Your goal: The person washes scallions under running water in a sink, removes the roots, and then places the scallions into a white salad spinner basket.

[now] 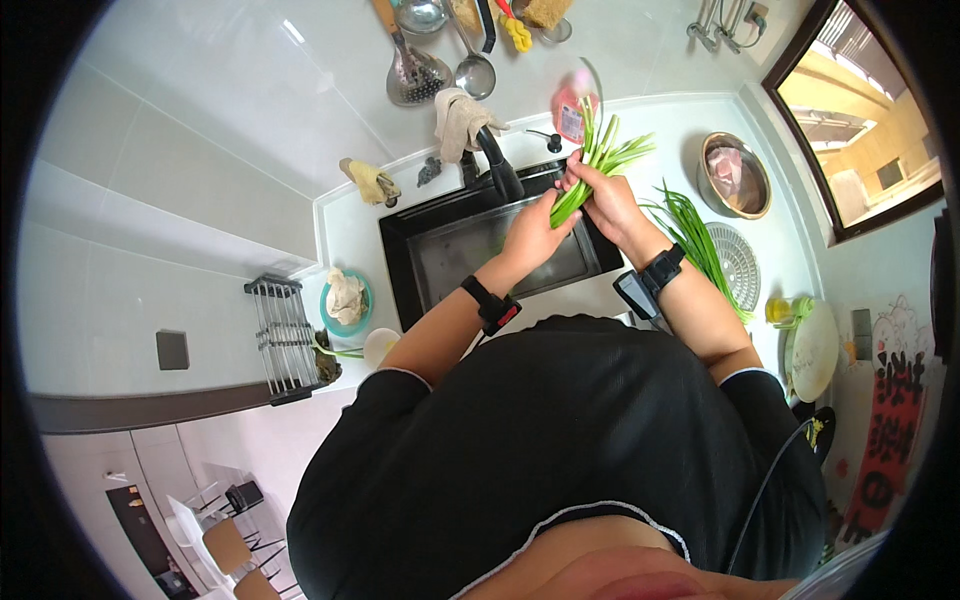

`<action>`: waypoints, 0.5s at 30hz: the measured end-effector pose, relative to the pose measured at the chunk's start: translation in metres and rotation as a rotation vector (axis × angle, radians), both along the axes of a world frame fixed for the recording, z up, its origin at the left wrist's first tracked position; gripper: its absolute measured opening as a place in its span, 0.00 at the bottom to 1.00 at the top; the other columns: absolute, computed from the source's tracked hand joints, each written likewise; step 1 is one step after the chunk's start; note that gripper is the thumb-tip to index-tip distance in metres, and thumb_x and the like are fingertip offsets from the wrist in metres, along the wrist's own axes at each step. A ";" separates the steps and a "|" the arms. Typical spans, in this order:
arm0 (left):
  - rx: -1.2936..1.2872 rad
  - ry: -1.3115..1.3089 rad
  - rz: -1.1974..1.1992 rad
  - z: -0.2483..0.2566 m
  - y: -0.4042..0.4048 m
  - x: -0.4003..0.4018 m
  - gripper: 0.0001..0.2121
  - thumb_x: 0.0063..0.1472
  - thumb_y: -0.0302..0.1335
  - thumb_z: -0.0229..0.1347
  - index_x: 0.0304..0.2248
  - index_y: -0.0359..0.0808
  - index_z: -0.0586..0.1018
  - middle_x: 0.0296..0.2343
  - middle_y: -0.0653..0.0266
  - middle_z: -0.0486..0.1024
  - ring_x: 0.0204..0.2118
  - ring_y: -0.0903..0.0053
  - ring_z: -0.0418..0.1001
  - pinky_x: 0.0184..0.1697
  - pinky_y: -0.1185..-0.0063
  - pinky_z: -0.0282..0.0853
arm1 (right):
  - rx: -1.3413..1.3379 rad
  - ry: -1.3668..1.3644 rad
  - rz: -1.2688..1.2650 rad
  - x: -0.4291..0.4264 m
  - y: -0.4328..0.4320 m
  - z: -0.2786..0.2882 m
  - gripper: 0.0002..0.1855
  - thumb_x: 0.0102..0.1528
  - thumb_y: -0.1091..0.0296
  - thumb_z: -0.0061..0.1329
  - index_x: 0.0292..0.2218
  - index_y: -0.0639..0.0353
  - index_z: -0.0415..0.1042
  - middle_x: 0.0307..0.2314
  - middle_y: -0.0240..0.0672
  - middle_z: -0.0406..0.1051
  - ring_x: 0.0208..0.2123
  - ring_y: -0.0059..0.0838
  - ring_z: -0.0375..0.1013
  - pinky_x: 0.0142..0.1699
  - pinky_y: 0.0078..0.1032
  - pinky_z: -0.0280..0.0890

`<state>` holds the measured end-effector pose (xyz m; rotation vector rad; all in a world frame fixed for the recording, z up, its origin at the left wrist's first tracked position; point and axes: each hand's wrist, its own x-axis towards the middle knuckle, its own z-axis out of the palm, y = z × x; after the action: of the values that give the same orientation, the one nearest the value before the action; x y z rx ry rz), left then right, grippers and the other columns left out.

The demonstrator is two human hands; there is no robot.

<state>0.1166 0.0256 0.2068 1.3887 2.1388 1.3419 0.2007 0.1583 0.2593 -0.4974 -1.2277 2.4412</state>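
A bunch of long green stems (600,161), cut or broken at the ends, is held over the right part of the black sink (442,262). My left hand (536,232) grips its lower end, and my right hand (604,199) is closed around its middle. The black faucet (500,169), with a cloth (461,124) draped on it, stands just left of the bunch. More long green leaves (694,232) lie on the counter to the right, partly over a round grey perforated tray (733,262).
A metal bowl with raw meat (726,171) stands at the right. Behind the sink is a pink bottle (570,116). A teal bowl (346,304) and a metal rack (283,337) are at the left. Ladles (475,75) hang on the wall above.
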 end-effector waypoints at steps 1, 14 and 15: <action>0.002 -0.093 -0.066 0.001 0.002 0.002 0.19 0.58 0.33 0.60 0.45 0.32 0.70 0.31 0.49 0.76 0.34 0.57 0.76 0.37 0.70 0.70 | -0.006 -0.003 -0.011 0.000 0.001 0.002 0.06 0.61 0.70 0.48 0.38 0.62 0.68 0.26 0.28 0.67 0.29 0.22 0.67 0.46 0.27 0.67; 0.331 -1.046 -0.218 0.082 0.024 -0.050 0.25 0.69 0.41 0.44 0.56 0.28 0.64 0.50 0.52 0.70 0.52 0.69 0.69 0.57 0.72 0.63 | 0.498 -0.199 0.134 0.018 0.019 -0.003 0.07 0.57 0.66 0.55 0.34 0.58 0.73 0.21 0.24 0.68 0.23 0.15 0.64 0.29 0.17 0.60; 0.366 -1.095 -0.242 0.092 0.031 -0.052 0.24 0.69 0.41 0.44 0.55 0.28 0.65 0.48 0.51 0.71 0.51 0.69 0.71 0.56 0.72 0.64 | 0.500 -0.201 0.133 0.020 0.022 -0.001 0.07 0.57 0.66 0.55 0.34 0.58 0.73 0.21 0.24 0.68 0.23 0.15 0.64 0.29 0.17 0.60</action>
<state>0.0647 0.0562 0.2986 0.6526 1.0116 1.8295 0.2211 0.1798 0.2582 -0.5322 -1.9344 2.1024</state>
